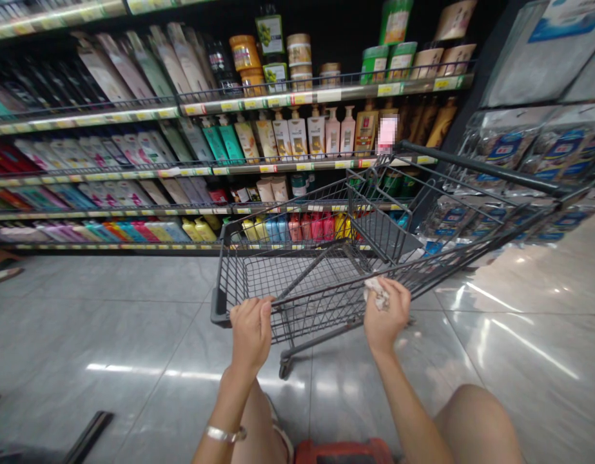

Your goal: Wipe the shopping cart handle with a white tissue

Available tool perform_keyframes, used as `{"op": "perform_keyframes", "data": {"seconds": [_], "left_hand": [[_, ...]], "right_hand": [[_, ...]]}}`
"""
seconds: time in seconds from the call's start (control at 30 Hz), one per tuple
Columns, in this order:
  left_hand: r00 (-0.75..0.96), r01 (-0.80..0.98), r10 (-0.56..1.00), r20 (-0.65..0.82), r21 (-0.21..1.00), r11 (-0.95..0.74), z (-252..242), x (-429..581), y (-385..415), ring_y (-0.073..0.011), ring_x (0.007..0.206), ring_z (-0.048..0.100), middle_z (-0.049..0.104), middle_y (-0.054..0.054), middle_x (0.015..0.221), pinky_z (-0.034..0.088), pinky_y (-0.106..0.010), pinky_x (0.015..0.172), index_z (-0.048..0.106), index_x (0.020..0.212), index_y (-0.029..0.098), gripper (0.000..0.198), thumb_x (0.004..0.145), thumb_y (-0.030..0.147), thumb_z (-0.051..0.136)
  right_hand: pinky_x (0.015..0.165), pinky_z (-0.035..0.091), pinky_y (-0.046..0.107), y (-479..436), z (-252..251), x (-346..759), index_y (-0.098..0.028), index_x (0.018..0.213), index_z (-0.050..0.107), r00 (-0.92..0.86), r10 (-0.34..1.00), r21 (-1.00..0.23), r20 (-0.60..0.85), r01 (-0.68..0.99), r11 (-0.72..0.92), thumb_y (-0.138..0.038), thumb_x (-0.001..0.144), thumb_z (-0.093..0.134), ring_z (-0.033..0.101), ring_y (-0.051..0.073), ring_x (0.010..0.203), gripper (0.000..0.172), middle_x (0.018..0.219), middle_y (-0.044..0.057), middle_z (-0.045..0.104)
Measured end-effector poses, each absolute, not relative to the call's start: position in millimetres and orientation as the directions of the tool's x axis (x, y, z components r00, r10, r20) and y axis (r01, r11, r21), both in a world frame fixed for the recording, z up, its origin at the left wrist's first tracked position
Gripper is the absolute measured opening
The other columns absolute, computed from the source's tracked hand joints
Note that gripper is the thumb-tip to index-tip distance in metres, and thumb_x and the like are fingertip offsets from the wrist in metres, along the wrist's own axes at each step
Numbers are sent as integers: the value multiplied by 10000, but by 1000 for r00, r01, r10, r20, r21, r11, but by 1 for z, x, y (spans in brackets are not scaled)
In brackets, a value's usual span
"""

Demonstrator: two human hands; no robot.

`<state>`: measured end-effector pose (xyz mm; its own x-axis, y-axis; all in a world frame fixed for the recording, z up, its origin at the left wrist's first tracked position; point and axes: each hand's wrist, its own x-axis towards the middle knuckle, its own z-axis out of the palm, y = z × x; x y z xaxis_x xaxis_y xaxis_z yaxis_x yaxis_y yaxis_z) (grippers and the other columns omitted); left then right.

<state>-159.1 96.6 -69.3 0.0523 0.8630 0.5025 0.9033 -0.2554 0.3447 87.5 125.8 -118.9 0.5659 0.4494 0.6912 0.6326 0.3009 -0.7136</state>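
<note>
A dark grey wire shopping cart (220, 303) stands crosswise in front of me, its front end to the left and its handle to the upper right. My left hand (250, 328) is closed around the near top rail, close to the front corner. Further right along that rail, my right hand (388, 316) is closed on a crumpled, soiled whitish tissue (377, 294), which lies against the rail. The fold-down child seat (384, 232) is inside the cart near the handle. The palm sides of both hands are hidden.
Behind the cart, a shelf rack (258, 166) carries rows of bottles and jars. Clear packs (505, 151) hang at the right. Between my knees is a red object (343, 451), partly out of view. A dark bar (90, 435) lies on the grey tiled floor (147, 322).
</note>
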Motion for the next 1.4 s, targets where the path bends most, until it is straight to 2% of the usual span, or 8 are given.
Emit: {"op": "perform_keyframes", "data": {"seconds": [0.33, 0.57, 0.9, 1.0, 1.1, 1.17, 1.23, 1.4], "left_hand": [[48, 914, 859, 510, 325, -244, -70, -157, 95, -185, 756, 545, 610, -32, 727, 313, -351, 736, 652, 937, 175, 379, 959, 298, 294], [51, 916, 846, 531, 313, -252, -72, -157, 96, -184, 742, 533, 600, -30, 710, 307, -349, 724, 652, 933, 178, 363, 953, 286, 306], [49, 919, 850, 524, 309, -244, -73, -157, 99, -185, 747, 539, 603, -30, 712, 309, -352, 726, 646, 926, 192, 371, 956, 312, 296], [41, 921, 836, 547, 305, -245, -72, -155, 99, -186, 745, 537, 606, -33, 717, 309, -351, 724, 648, 913, 185, 368, 955, 309, 304], [49, 924, 829, 557, 290, -249, -71, -154, 98, -185, 734, 534, 604, -31, 713, 306, -349, 721, 649, 912, 179, 358, 955, 295, 312], [57, 927, 828, 557, 279, -251, -70, -153, 97, -185, 731, 535, 605, -31, 709, 305, -348, 720, 647, 906, 179, 356, 954, 293, 314], [57, 929, 828, 557, 274, -248, -69, -152, 97, -187, 733, 539, 615, -34, 716, 308, -349, 722, 643, 895, 182, 352, 952, 308, 320], [48, 938, 833, 551, 262, -228, -68, -150, 96, -189, 732, 552, 634, -30, 725, 310, -346, 728, 637, 875, 199, 313, 932, 378, 386]], "right_hand": [[813, 500, 376, 114, -124, 12, -203, 1059, 572, 514, 430, -670, 742, 590, 450, -67, 831, 527, 549, 181, 958, 269, 1011, 78, 516], [799, 511, 405, 110, -166, -5, -246, 1110, 552, 226, 484, -494, 846, 674, 550, -35, 821, 493, 515, 198, 998, 363, 1036, 70, 498], [805, 485, 418, 103, -211, -10, -217, 1013, 623, 140, 663, -587, 736, 619, 521, -42, 809, 457, 498, 209, 965, 316, 1010, 82, 544], [831, 476, 413, 93, -219, 0, -208, 934, 649, 150, 801, -759, 579, 459, 462, -40, 759, 469, 522, 208, 954, 302, 974, 73, 580], [826, 477, 375, 85, -226, 2, -180, 818, 648, 429, 891, -987, 151, 11, 162, -122, 688, 573, 559, 190, 891, 161, 890, 48, 600], [741, 497, 340, 85, -225, -3, -163, 782, 621, 532, 817, -929, -221, -371, -10, -212, 616, 659, 576, 171, 784, 178, 793, 21, 603], [633, 507, 314, 89, -218, -13, -157, 763, 587, 494, 759, -809, -424, -583, -73, -290, 560, 698, 582, 153, 669, 267, 707, -1, 604], [616, 549, 327, 102, -190, -36, -175, 663, 532, 401, 752, -674, -524, -734, -79, -298, 506, 724, 624, 155, 617, 277, 618, -14, 614]]}}
